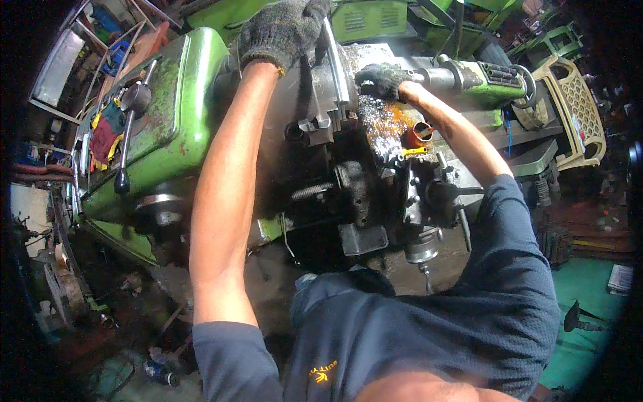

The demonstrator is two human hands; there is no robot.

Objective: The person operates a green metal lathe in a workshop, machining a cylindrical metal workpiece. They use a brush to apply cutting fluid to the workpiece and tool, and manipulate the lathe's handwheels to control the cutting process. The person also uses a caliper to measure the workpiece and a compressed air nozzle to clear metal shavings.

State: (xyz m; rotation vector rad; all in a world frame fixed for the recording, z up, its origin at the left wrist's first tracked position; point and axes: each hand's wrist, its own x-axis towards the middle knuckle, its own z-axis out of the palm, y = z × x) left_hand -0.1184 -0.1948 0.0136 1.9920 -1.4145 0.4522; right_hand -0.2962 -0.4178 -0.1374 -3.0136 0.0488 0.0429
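Steel chuck (287, 107) lay left of the right hand (382, 80); left hand (282, 32), nearer, overlapped its far edge; both grips indeterminable.

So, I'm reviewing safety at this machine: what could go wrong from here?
The gloved left hand, near what looks like the chuck, could snag if that turned. The gloved right hand, by a glossy, wet-looking surface, might slip. The small orange container nearby could get knocked over.

Rough knit gloves (278, 37), glossy painted-metal housing (201, 74) w/ scuffs, shiny wet-look metal plate (382, 120), smooth plas. chair (577, 104)
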